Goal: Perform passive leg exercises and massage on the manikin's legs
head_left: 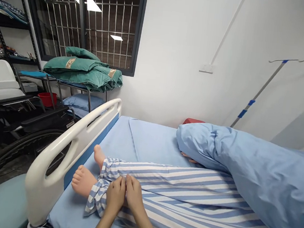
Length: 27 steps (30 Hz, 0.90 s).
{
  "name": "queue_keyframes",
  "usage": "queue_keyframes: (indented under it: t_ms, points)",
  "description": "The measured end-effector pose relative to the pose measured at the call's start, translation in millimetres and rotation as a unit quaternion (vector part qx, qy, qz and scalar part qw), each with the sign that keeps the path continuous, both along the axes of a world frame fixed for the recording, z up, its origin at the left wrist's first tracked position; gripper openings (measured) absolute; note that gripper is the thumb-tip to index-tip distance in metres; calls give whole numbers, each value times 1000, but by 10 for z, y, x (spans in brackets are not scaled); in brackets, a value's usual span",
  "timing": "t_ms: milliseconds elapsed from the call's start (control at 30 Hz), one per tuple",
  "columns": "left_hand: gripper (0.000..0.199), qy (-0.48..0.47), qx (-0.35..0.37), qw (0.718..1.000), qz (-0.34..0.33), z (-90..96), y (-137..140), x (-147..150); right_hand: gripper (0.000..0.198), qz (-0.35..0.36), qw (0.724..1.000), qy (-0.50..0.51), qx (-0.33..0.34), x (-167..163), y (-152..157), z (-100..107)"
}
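Observation:
My left hand (pixel 116 196) and my right hand (pixel 133 194) are side by side over the lower leg of a figure lying on the bed. Both are closed, fingers curled down on the blue-and-white striped trousers (pixel 177 182), near the cuff of the closer leg. Their fingertips are mostly hidden. Two bare feet (pixel 83 180), smooth like a manikin's, stick out of the cuffs to the left of my hands. A light blue quilt (pixel 265 173) covers the upper part of the figure, and a few fingers (pixel 189 158) show under its edge.
A white footboard (pixel 56 147) rises at the left end of the bed, with a wheelchair (pixel 25 129) beyond it. Green folded bedding (pixel 83 68) lies on a rack under the window. An IV pole (pixel 260 91) stands behind the bed at the right.

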State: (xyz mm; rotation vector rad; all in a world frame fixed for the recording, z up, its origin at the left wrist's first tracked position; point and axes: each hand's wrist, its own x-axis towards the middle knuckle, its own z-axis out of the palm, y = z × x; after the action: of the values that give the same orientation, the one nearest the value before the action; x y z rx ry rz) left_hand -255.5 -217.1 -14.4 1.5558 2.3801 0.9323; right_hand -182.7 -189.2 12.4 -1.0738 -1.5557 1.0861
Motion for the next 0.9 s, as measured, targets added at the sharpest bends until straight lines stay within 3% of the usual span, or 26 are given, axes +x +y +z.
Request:
queue_keyframes:
  t_ms: [133,333,500,700,800,900]
  points:
    - [34,50,-41,998,-19,6,-29,44,42,9,998,-35,41,132,-40,68]
    - [31,61,-43,997,-2,17,-33,77,42,-35,995,-84,41,162,-113,-220]
    - [29,34,-37,999,-3,-2,-44,68,41,-33,994,-92,46,153,-100,-264]
    - [29,-75,6,997,-32,173,11,151,43,-56,998,5,-5,191,-45,-231]
    - [33,-172,70,981,-60,284,92,257,44,-54,997,52,-26,218,-40,-208]
    - [34,-239,104,964,-50,255,152,322,45,-50,996,68,-38,227,-60,-189]
